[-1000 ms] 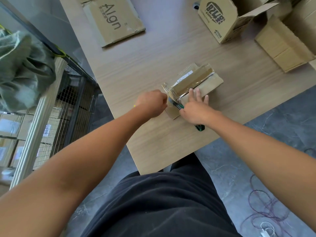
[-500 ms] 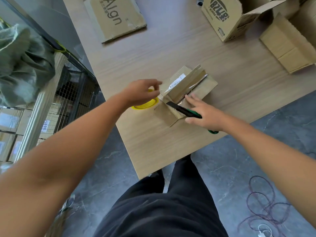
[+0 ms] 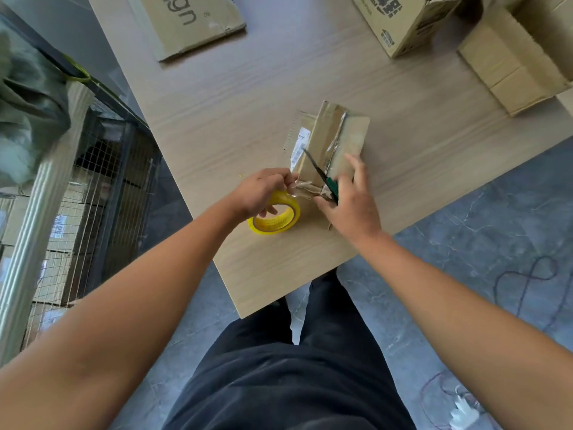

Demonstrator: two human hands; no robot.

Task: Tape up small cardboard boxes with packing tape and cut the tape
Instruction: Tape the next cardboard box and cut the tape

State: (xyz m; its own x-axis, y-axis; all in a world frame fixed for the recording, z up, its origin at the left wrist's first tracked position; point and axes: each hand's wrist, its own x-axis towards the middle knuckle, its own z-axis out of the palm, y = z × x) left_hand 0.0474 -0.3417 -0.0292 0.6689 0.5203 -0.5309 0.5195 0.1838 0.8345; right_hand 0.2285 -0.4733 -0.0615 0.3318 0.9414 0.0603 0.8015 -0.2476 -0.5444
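Since half a second ago our left hand (image 3: 260,193) has picked the tape roll (image 3: 279,220) up off the desk (image 3: 248,119), where it lay flat beside the box. The small box (image 3: 352,141) now lies with its long side pointing away from us rather than at a slant.

It sits on the desk near the front edge, closed, with a glossy tape strip (image 3: 336,141) running along its top seam and down over the near end. That strip leads back to the yellow roll, which our left hand holds on edge just beside the box. Its fingers (image 3: 286,181) curl round the roll and pinch the tape where it leaves the cardboard, we judge to keep it taut for the cut.

Our right hand (image 3: 353,206) grips the green-handled cutter (image 3: 332,184) between thumb and fingers. Its dark blade lies across the box top, pointing away from us. We cannot tell whether it is scissors or a knife. The remaining right fingers (image 3: 356,164) lie nearly straight on the box top, apparently to hold it down while the tape is pulled.

Farther out on the desk lie a flattened carton (image 3: 192,23) and an open printed box (image 3: 400,23), well apart from the work. A wire cage (image 3: 102,187) stands beside the desk on the left.
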